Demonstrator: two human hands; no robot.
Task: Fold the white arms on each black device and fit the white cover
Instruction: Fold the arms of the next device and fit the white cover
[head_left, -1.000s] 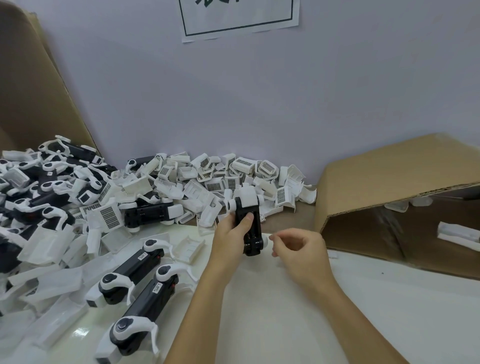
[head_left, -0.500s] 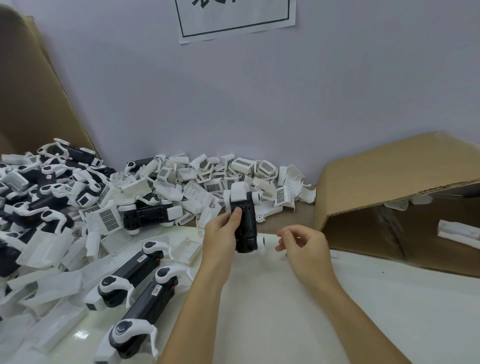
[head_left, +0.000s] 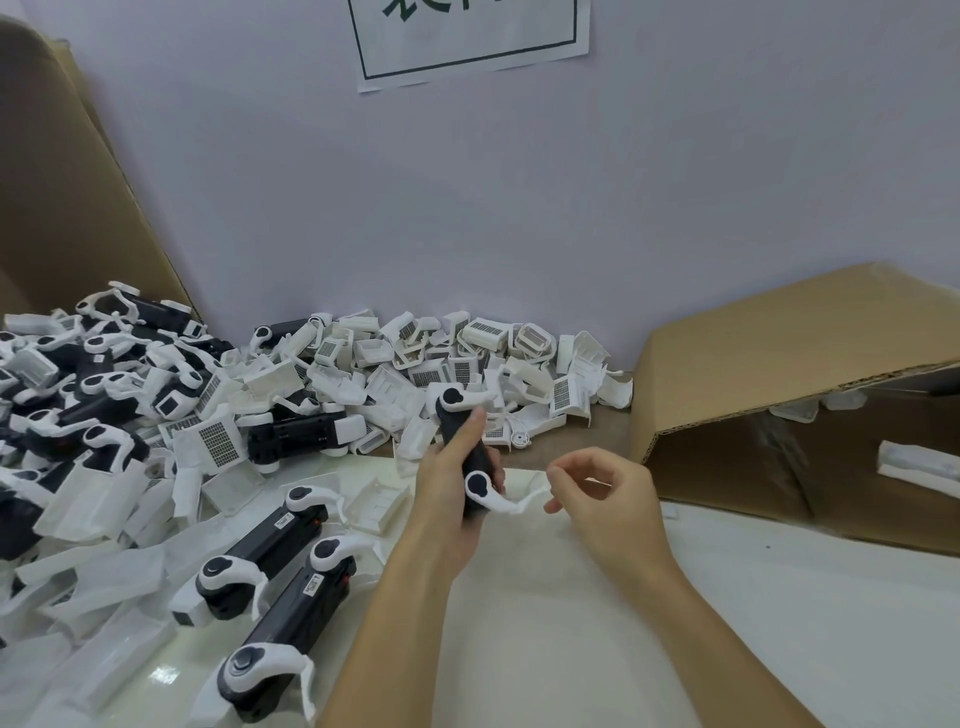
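In the middle of the head view, over the white table (head_left: 571, 649), our left hand (head_left: 447, 499) is wrapped around one black device (head_left: 462, 447) and holds it up off the table. Its near white arm (head_left: 506, 500) sticks out to the right, and our right hand (head_left: 605, 491) pinches the tip of that arm with curled fingers. The far white arm (head_left: 475, 397) at the top also looks unfolded. We see no cover on this device, so we think both arms still need folding and the cover still needs fitting. Near us on the left lie two more black devices (head_left: 270, 551) with arms out. Far back sits a pile of white covers (head_left: 467, 364), and far left a big heap of devices (head_left: 67, 374) waits. We think lots of work is left
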